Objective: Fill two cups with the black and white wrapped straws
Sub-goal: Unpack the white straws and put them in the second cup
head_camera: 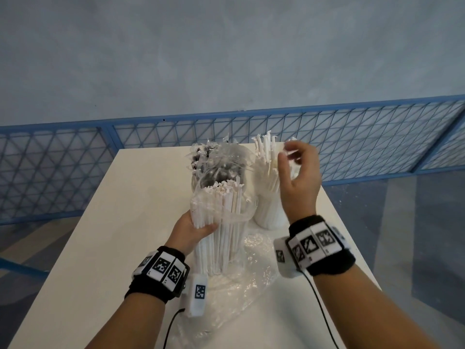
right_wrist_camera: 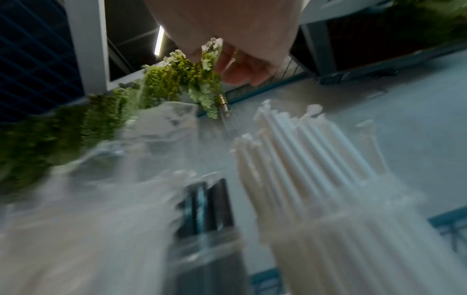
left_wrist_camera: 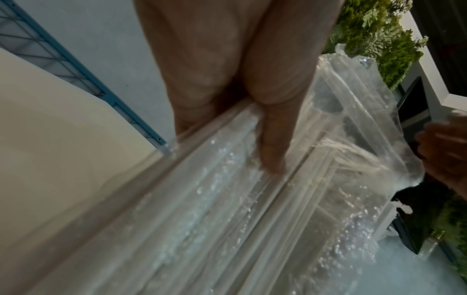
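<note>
Nearest the person, a crumpled sheet of clear plastic wrap [head_camera: 251,280] lies on the white table [head_camera: 100,260], spreading out from under the bundle above it.

The left hand [head_camera: 195,229] grasps a bundle of white wrapped straws [head_camera: 221,222], standing upright in its clear plastic bag. The thumb lies across the front of the bundle and the palm is against its left side. In the left wrist view the thumb [left_wrist_camera: 272,143] presses on the glossy bag over the straws. The bag's open mouth rises loosely above the grip.

Just behind that grip stands a cup of black wrapped straws [head_camera: 216,170], their clear wrappers sticking up. The cup itself is mostly hidden behind the bundle.

To the right of the left hand's grip stands a white cup [head_camera: 268,212] holding white wrapped straws [head_camera: 266,157] upright, fanned a little at the top.

The right hand [head_camera: 299,175] is raised over this cup, beside the straw tops, fingers curled loosely. Its fingertips are blurred, and whether they pinch a straw cannot be told. The right wrist view is blurred too.

Beyond the table's far edge runs a blue mesh fence [head_camera: 352,137] on a grey floor.
</note>
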### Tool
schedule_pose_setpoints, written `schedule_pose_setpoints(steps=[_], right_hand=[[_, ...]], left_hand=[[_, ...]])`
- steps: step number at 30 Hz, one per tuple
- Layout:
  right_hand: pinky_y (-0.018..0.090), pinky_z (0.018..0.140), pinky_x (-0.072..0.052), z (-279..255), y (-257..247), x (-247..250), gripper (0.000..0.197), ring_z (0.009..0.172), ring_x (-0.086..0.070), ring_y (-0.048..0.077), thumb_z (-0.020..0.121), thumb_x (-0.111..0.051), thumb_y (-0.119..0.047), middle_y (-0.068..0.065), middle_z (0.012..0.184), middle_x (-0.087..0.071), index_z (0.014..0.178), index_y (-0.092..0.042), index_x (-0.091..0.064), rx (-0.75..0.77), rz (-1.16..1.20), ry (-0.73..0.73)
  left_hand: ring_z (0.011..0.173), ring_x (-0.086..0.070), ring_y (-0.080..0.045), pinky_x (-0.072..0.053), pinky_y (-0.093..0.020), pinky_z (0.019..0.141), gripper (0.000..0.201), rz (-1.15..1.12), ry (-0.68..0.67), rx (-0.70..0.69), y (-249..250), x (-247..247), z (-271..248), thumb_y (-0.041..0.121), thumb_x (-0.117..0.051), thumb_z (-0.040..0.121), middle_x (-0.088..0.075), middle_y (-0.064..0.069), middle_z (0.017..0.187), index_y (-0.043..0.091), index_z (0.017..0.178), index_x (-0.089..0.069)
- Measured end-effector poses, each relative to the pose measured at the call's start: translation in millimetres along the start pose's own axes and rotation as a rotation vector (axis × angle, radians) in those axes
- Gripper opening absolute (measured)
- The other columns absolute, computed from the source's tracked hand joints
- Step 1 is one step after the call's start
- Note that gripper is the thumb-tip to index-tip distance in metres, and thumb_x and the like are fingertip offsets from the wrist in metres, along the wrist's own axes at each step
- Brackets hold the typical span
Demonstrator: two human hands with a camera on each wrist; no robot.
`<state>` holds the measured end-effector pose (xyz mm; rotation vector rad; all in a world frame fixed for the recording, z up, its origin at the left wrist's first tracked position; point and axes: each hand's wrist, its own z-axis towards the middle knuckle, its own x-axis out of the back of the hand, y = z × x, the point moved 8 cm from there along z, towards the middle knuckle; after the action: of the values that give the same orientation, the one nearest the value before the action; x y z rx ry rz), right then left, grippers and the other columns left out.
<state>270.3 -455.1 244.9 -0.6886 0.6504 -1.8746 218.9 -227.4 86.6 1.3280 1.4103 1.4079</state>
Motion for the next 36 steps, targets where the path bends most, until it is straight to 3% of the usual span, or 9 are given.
schedule_pose_setpoints(steps=[3,6,12,16,20,24,27,31,36], right_hand=[[0.003,0.074,-0.040,-40,-9,-26,0.014,0.080,-0.050,-0.011,0.087,-0.054,-0.017,-0.004,0.090,-0.057,0.098,-0.009,-0.059,0.021,0.025,-0.253],[0.000,0.077,-0.037,-68,13,-50,0.033,0.086,-0.052,-0.003,0.086,-0.064,-0.021,0.000,0.107,-0.060,0.116,-0.012,-0.055,-0.112,-0.073,-0.486],[0.019,0.091,-0.040,-82,24,-66,0.058,0.111,-0.055,0.016,0.078,-0.072,-0.031,0.004,0.120,-0.060,0.128,-0.011,-0.049,-0.225,-0.178,-0.657],[0.018,0.090,-0.037,-85,23,-75,0.063,0.103,-0.051,0.007,0.074,-0.076,-0.024,-0.005,0.108,-0.056,0.130,-0.014,-0.049,-0.324,-0.083,-0.708],[0.032,0.081,-0.055,-102,34,-89,0.034,0.086,-0.067,0.017,0.072,-0.078,-0.014,0.005,0.093,-0.070,0.103,-0.008,-0.064,-0.505,0.089,-0.714],[0.023,0.073,-0.053,-106,39,-93,0.027,0.081,-0.065,0.016,0.074,-0.075,-0.010,0.005,0.086,-0.068,0.097,-0.004,-0.065,-0.572,0.165,-0.622],[0.015,0.067,-0.051,-108,37,-92,0.018,0.072,-0.061,0.005,0.074,-0.075,-0.007,-0.005,0.076,-0.065,0.088,-0.012,-0.065,-0.596,0.210,-0.586],[0.023,0.076,-0.053,-110,35,-91,0.023,0.076,-0.063,0.004,0.076,-0.073,-0.003,-0.006,0.080,-0.066,0.082,-0.023,-0.063,-0.651,0.329,-0.570],[0.035,0.088,-0.053,-111,35,-90,0.027,0.096,-0.065,0.023,0.077,-0.072,-0.005,0.013,0.100,-0.069,0.104,-0.004,-0.064,-0.689,0.384,-0.576]], left_hand=[[0.100,-0.064,-0.023,-0.049,-0.046,0.095,0.056,0.010,-0.006,-0.018,2,-1,-3,0.037,-0.077,0.054,-0.069,-0.007,0.104,0.014,0.103,-0.063],[0.100,-0.064,-0.022,-0.049,-0.046,0.094,0.060,0.011,-0.012,-0.049,6,-2,-6,0.045,-0.074,0.050,-0.069,-0.007,0.104,0.018,0.102,-0.063],[0.099,-0.065,-0.015,-0.051,-0.037,0.091,0.062,0.060,-0.057,-0.102,12,-7,-14,0.049,-0.072,0.052,-0.069,-0.001,0.104,0.019,0.106,-0.063],[0.099,-0.065,-0.016,-0.052,-0.034,0.089,0.057,0.070,-0.091,-0.103,11,-8,-16,0.048,-0.075,0.054,-0.069,-0.002,0.104,0.022,0.104,-0.064],[0.102,-0.063,-0.022,-0.049,-0.035,0.091,0.042,0.142,-0.082,-0.110,8,-7,-13,0.013,-0.076,0.072,-0.068,-0.008,0.106,0.008,0.111,-0.062],[0.101,-0.062,-0.020,-0.048,-0.027,0.087,0.040,0.159,-0.095,-0.140,10,-8,-14,0.007,-0.073,0.074,-0.067,-0.010,0.107,0.005,0.112,-0.061],[0.100,-0.062,-0.019,-0.048,-0.026,0.087,0.038,0.154,-0.100,-0.144,10,-8,-14,0.008,-0.073,0.075,-0.067,-0.009,0.108,0.006,0.112,-0.062],[0.093,-0.062,-0.012,-0.048,-0.015,0.080,0.037,0.149,-0.106,-0.141,9,-8,-13,0.011,-0.072,0.076,-0.067,-0.004,0.102,0.007,0.111,-0.062],[0.088,-0.061,-0.006,-0.047,-0.008,0.072,0.032,0.152,-0.109,-0.142,9,-11,-11,0.012,-0.071,0.077,-0.066,0.000,0.097,0.010,0.108,-0.063]])
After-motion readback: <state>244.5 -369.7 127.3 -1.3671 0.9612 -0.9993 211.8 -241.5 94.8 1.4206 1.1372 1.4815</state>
